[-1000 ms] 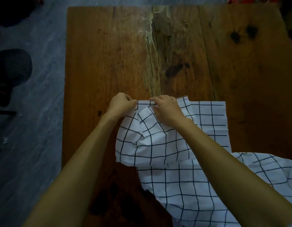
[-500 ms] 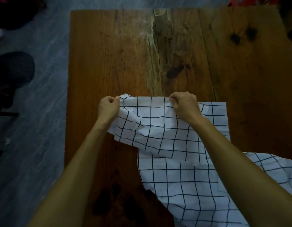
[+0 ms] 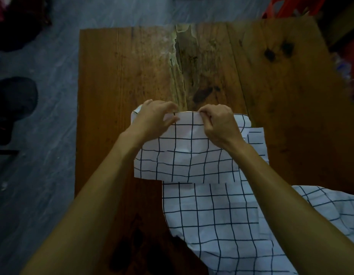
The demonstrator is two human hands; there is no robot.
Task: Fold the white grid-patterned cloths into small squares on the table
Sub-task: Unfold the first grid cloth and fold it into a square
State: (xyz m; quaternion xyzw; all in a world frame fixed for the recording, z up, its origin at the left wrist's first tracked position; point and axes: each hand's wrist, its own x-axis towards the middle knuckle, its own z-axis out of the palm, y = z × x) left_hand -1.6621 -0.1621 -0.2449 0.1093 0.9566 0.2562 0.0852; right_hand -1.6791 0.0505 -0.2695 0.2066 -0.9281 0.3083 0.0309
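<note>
The grid cloth (image 3: 184, 155), thin, limp and light, lies mid-tabletop (image 3: 122, 76). The left hand (image 3: 154, 120) and right hand (image 3: 219, 126) each pinch its far folded edge, the best hold.

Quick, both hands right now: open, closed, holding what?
Left hand: pinching the far edge of the folded cloth on the table.
Right hand: fingers curled, pinching that same far edge.

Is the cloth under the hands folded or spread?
Folded: the cloth shows doubled layers, both hands pinching its far edge.
</note>
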